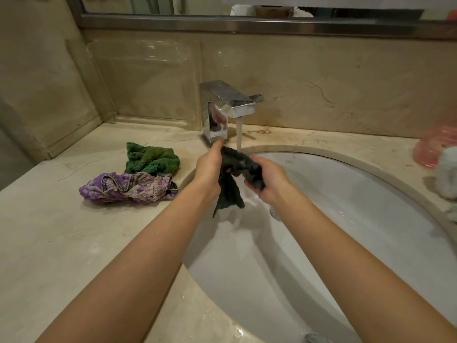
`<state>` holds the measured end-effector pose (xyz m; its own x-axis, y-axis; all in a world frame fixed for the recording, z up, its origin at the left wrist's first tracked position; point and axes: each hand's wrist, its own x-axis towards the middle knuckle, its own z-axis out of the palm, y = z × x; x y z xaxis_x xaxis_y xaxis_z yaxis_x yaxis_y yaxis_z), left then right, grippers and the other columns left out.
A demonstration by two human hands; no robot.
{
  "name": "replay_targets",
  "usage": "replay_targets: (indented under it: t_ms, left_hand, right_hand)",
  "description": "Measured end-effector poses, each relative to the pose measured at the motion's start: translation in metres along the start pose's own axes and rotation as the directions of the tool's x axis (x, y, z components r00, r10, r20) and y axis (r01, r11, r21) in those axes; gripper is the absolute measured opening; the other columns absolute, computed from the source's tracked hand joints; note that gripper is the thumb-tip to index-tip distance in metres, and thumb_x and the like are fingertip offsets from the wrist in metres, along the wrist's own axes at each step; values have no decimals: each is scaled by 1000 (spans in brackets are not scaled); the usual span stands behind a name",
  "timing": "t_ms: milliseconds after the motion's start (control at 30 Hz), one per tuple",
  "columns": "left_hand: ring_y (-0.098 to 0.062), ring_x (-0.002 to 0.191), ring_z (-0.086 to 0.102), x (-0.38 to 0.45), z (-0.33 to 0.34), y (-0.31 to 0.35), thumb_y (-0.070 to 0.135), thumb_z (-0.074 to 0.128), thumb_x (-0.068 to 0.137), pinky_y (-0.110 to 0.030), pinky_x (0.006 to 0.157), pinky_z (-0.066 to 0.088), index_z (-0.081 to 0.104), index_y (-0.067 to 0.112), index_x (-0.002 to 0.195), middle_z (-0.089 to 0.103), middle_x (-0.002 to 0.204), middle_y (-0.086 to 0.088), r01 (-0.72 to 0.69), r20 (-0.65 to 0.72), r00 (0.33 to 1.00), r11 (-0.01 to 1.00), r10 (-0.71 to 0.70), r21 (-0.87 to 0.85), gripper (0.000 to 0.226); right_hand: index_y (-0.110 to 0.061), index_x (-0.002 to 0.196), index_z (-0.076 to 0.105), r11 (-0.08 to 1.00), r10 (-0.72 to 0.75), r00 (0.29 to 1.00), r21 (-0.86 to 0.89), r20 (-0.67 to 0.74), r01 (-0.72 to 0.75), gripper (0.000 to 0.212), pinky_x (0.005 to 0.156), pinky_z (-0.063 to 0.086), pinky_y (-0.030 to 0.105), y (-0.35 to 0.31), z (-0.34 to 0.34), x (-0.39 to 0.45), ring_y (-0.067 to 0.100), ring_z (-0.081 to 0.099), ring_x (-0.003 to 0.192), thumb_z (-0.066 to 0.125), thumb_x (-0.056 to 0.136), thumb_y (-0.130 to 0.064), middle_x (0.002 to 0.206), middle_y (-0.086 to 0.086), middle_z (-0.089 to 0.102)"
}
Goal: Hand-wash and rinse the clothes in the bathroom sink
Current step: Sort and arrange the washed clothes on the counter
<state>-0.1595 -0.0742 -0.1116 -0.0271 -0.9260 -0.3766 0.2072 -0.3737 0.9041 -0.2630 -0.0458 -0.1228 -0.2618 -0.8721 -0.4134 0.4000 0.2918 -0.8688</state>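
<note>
A dark grey cloth (235, 167) is bunched between both hands over the white sink (371, 219), right under the running water stream (239, 133) from the chrome faucet (223, 108). My left hand (210, 167) grips the cloth's left part, and my right hand (268, 179) grips its right part. A loose end of the cloth hangs down into the basin. On the counter to the left lie a green towel (152, 158) and a purple patterned garment (126, 186).
The beige marble counter (61, 231) surrounds the sink. A pink plastic bag (437, 149) and a white cloth (448, 174) sit at the right edge. A clear acrylic holder (146, 78) stands against the back wall. The drain (274, 212) lies below my right hand.
</note>
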Motion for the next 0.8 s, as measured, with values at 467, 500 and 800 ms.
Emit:
replay_targets:
  t_ms: [467, 500, 800]
  left_hand:
    - [-27, 108, 56, -7, 2, -11, 30, 48, 98, -39, 90, 46, 29, 13, 134, 56, 123, -9, -452, 96, 862, 669, 498, 590, 44]
    - [-30, 113, 54, -5, 1, -14, 37, 45, 99, -42, 94, 45, 28, 12, 133, 52, 128, -11, -451, 110, 848, 597, 519, 663, 45]
    - [-23, 84, 58, -5, 8, -13, 33, 31, 105, -29, 62, 40, 51, 13, 105, 58, 83, 0, -473, 125, 847, 627, 517, 619, 28]
  right_hand:
    - [-7, 99, 62, 942, 175, 982, 276, 76, -189, 36, 65, 51, 39, 14, 9, -5, 29, 64, 83, 43, 97, -37, 92, 16, 66]
    - [-8, 100, 63, 955, 157, 986, 246, 62, -168, 36, 65, 52, 38, 13, 10, -4, 28, 64, 83, 44, 98, -39, 93, 14, 67]
    - [-15, 80, 68, 952, -254, 947, -226, -196, 208, 34, 68, 55, 40, 14, 25, 11, 30, 66, 79, 52, 95, -40, 81, 10, 70]
